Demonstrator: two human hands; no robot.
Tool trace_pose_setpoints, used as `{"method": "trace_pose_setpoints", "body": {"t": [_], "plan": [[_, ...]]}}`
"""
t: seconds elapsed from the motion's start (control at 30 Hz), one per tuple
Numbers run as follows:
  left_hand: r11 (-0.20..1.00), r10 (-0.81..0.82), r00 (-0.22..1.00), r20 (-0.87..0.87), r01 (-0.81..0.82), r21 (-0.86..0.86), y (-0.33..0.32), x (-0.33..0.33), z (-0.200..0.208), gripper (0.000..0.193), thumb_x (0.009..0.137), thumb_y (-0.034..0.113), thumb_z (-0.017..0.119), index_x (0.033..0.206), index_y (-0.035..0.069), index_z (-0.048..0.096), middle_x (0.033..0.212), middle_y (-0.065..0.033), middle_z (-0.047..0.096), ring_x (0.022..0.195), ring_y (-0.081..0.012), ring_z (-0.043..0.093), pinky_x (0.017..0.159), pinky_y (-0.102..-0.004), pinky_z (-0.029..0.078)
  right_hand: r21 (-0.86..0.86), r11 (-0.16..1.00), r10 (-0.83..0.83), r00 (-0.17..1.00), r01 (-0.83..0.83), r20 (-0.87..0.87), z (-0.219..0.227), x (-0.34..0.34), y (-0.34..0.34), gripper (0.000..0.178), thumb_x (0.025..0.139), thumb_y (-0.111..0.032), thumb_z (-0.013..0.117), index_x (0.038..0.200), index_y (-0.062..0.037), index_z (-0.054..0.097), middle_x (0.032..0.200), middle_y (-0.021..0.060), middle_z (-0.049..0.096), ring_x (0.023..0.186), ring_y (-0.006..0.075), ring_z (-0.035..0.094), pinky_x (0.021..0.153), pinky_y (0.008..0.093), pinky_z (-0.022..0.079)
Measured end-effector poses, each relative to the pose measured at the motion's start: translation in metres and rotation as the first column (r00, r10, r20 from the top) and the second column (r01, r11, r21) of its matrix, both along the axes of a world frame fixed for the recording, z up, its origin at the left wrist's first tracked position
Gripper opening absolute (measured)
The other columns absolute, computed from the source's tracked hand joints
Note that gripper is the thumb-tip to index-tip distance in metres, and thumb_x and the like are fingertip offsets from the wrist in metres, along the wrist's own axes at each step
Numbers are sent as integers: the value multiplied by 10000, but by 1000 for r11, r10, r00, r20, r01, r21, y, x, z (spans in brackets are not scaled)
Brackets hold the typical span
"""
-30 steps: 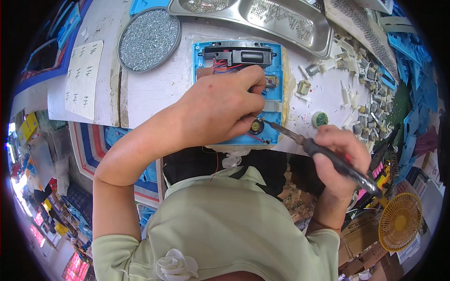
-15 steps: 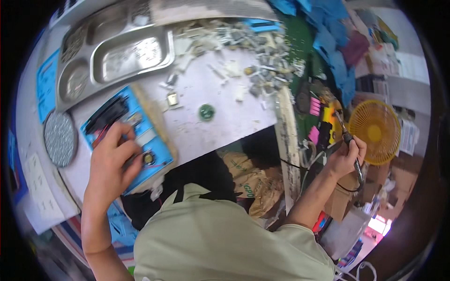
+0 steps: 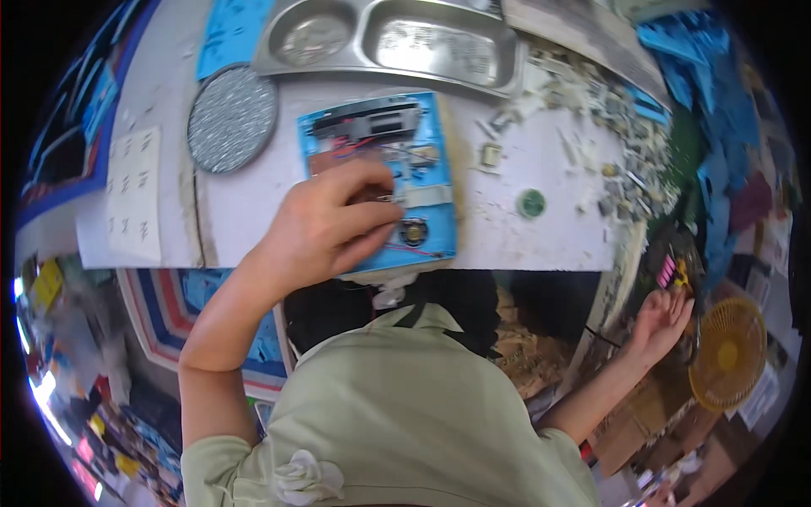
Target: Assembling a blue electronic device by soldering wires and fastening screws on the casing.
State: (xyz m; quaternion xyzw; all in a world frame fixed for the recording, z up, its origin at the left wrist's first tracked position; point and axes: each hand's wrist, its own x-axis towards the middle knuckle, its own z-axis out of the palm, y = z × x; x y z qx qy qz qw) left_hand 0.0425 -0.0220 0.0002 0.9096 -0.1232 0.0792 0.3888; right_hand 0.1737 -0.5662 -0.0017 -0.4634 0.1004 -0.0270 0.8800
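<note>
A blue plastic housing (image 3: 441,224) with its inside facing up lies on a pad at the table's front edge. Inside are a black-and-grey part (image 3: 372,122), thin red and blue wires and a small round component (image 3: 413,231). Over the housing's left side my left hand (image 3: 325,215) is closed in a pinch; what its fingertips hold is too small to make out. Far to the right, my right hand (image 3: 659,325) has its fingers curled by the dark handle of a soldering iron (image 3: 697,334), which they partly hide.
A round grey textured disc (image 3: 232,118) and a steel compartment tray (image 3: 384,72) lie beyond the housing. Small metal parts (image 3: 625,127) are heaped at the right, near a green round piece (image 3: 531,203). A yellow basket (image 3: 728,355) stands beside my right hand.
My view has turned left, so the table appears shifted right. My right hand with the soldering iron has come to the pink and yellow items. My left hand stays over the housing.
</note>
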Motion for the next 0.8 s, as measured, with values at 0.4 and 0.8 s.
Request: {"method": "trace_pose_setpoints", "body": {"t": [0.4,0.8], "plan": [[999,42,996,82,-42,-1,-5,-6,-6,285,738,7,780,1011,84,753,1077,-106,653,878,-261,683,704,-356,571,-976,218,766,615,26,187,3,0,351,123,771,-109,796,822,-53,699,761,80,663,744,260,628,684,361,499],[990,120,971,205,-134,53,-9,-2,-5,327,749,48,771,1071,90,727,1113,-87,648,900,-271,637,755,-371,526,-982,-190,810,565,-4,-159,32,11,365,198,831,-232,734,767,-46,706,732,133,686,737,340,672,667,457,531]]}}
